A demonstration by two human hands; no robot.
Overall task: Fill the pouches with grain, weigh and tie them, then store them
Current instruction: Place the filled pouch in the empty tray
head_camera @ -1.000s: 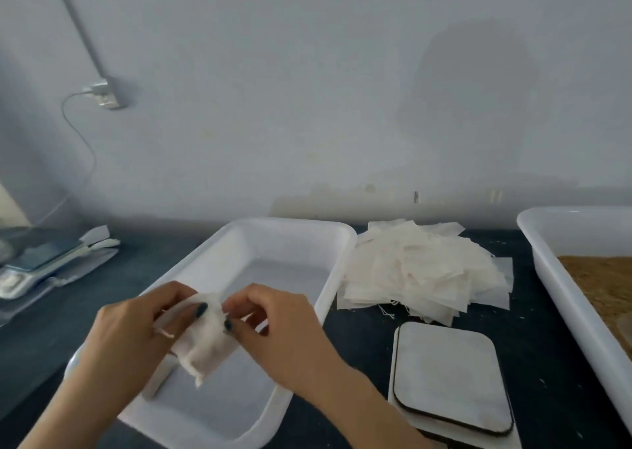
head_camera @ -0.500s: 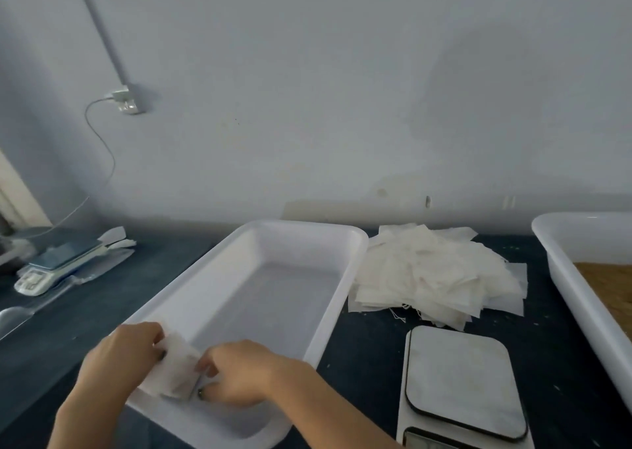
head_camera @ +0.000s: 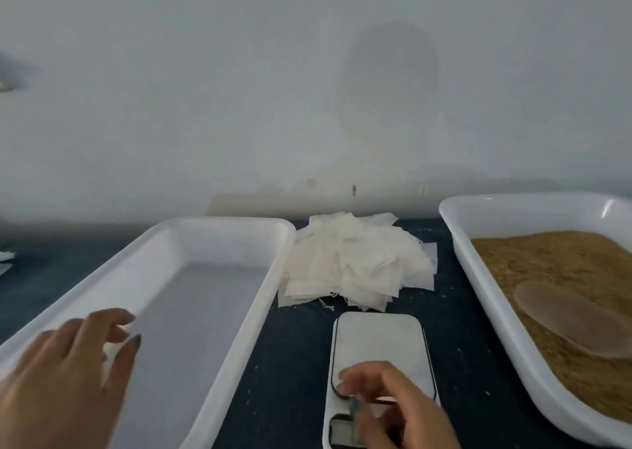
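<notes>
Two hands showed in the head view. The left hand (head_camera: 65, 380) hovered over the left tray (head_camera: 222, 223), fingers spread and loose, holding nothing. The right hand (head_camera: 393, 411) hung over the near end of the scale (head_camera: 379, 346), fingers bent, too blurred to tell its grip. The pouches (head_camera: 352, 264) lay piled between the trays, just behind the scale. Grain (head_camera: 547, 264) lay in the right tray (head_camera: 513, 214), with a clear scoop (head_camera: 574, 322) on it.

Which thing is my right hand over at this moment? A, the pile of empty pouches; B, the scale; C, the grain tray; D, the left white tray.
B: the right hand is over the near end of the scale, by its display.
</notes>
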